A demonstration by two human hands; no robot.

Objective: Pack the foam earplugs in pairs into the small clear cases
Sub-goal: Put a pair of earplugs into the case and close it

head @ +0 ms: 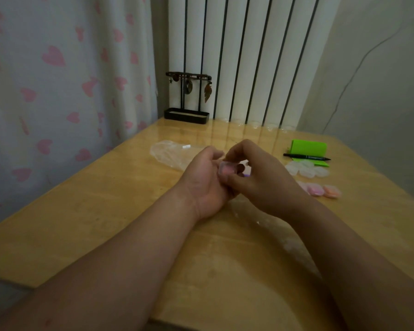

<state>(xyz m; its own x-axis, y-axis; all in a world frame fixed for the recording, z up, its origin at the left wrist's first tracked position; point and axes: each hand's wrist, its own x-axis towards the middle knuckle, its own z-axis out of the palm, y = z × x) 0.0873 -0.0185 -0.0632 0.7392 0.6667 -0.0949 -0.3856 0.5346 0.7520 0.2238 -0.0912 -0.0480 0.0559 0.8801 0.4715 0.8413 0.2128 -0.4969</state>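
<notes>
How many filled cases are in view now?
3: the held case, between left hand and right hand; a pink-filled case and orange-filled case side by side on the table, right side. A paler shape beside them may be a fourth.

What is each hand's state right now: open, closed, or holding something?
Left hand: fingers curled round the small clear case, pink inside.
Right hand: pinching the same case.

Pink hearts, green pad, tan surface

White curtain (58,80) with pink hearts; green notepad (309,148); black pen (306,157); tan wooden surface (105,211).
</notes>
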